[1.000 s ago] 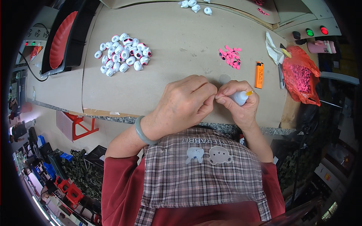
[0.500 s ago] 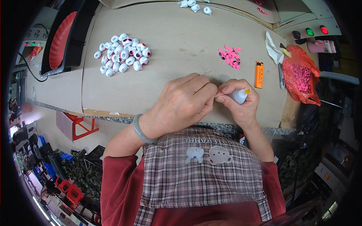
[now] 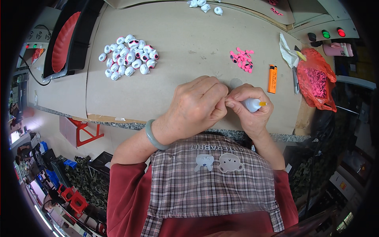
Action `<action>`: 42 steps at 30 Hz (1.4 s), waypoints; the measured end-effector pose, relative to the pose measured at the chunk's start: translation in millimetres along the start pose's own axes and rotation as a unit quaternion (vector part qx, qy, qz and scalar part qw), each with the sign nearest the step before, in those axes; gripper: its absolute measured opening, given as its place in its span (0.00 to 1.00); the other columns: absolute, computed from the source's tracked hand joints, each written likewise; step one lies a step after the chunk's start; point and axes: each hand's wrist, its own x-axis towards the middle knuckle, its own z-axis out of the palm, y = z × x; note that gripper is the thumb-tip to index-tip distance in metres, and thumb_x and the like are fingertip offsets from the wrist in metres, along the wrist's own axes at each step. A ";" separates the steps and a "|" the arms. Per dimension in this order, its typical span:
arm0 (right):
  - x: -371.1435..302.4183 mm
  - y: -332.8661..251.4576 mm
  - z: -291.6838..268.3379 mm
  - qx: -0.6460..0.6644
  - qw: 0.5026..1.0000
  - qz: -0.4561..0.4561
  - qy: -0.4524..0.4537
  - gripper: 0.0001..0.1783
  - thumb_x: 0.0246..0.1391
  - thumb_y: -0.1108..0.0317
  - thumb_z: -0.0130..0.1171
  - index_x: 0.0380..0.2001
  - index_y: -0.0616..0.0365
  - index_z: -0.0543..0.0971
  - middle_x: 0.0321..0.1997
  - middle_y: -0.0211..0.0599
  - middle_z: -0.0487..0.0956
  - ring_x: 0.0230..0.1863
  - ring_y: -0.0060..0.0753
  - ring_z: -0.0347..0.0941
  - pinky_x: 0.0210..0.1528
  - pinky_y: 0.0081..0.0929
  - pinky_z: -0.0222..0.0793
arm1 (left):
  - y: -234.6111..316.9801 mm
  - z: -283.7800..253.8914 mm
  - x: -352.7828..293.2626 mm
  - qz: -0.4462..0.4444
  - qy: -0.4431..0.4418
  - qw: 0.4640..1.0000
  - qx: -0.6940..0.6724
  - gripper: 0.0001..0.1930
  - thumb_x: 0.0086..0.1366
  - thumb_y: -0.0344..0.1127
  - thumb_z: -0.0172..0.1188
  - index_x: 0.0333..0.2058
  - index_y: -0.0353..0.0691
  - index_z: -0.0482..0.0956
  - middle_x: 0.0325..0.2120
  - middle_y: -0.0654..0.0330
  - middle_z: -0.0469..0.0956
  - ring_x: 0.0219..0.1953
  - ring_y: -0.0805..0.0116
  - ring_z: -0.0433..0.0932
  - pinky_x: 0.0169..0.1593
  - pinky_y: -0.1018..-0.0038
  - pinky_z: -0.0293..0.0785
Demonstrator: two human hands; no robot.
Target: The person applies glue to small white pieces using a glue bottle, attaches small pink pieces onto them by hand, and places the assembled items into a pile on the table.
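Over the near part of the table, my left hand [image 3: 197, 104] and my right hand [image 3: 252, 118] meet fingertip to fingertip. The left fingers are closed in a pinch; anything between them is hidden. A small white squeeze bottle [image 3: 251, 105] with a yellow nozzle lies in the curl of my right hand, its tip pointing right, while that thumb and forefinger also pinch at the left fingertips. A heap of small white rounded pieces [image 3: 128, 57], some with pink and black parts, sits to the left. Beyond my right hand lie small pink pieces [image 3: 242, 60], a few with dark spots.
An orange lighter [image 3: 272, 79] lies right of my right hand. Further right are a red plastic bag [image 3: 312, 94] of pink pieces and a white tissue [image 3: 289, 53]. A black tray [image 3: 73, 51] holding a red fluted piece stands left. More white pieces [image 3: 205, 8] lie at the far edge.
The bottle in my right hand has turned slightly, so its nozzle now points more directly right and sits a little lower. Both hands stay together in nearly the same place.
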 end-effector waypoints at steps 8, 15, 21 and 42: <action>-1.4 -2.0 3.1 0.046 0.999 -0.017 0.012 0.13 0.44 0.82 0.66 0.33 0.60 0.74 0.29 0.38 0.80 0.32 0.27 0.76 0.35 0.22 0.71 | 10.2 -2.1 -2.4 -0.242 -0.048 0.951 -0.184 0.05 0.48 0.21 0.57 0.24 0.35 0.70 0.17 0.57 0.71 0.17 0.64 0.70 0.22 0.74 0.66; 2.1 0.9 1.5 0.401 0.890 0.217 -0.005 0.16 0.50 0.77 0.57 0.42 0.55 0.68 0.32 0.33 0.72 0.28 0.21 0.67 0.32 0.21 0.62 | 6.2 -5.8 -9.6 -0.263 -0.120 0.933 -0.213 0.04 0.52 0.21 0.56 0.24 0.35 0.70 0.18 0.62 0.68 0.18 0.76 0.61 0.22 0.80 0.58; 1.6 7.5 -1.4 0.495 0.834 0.241 -0.021 0.15 0.53 0.73 0.53 0.44 0.53 0.67 0.32 0.30 0.70 0.26 0.20 0.65 0.29 0.21 0.60 | 9.2 -6.6 -4.1 -0.173 -0.070 0.971 -0.150 0.06 0.50 0.21 0.60 0.26 0.36 0.72 0.21 0.59 0.72 0.22 0.66 0.73 0.25 0.72 0.68; 2.9 5.8 -0.9 0.443 0.858 0.257 -0.032 0.13 0.53 0.75 0.55 0.41 0.54 0.67 0.32 0.29 0.71 0.26 0.20 0.64 0.27 0.18 0.56 | 9.8 0.6 0.5 -0.077 -0.021 0.993 -0.086 0.10 0.50 0.19 0.62 0.32 0.37 0.77 0.26 0.57 0.78 0.25 0.67 0.78 0.22 0.77 0.71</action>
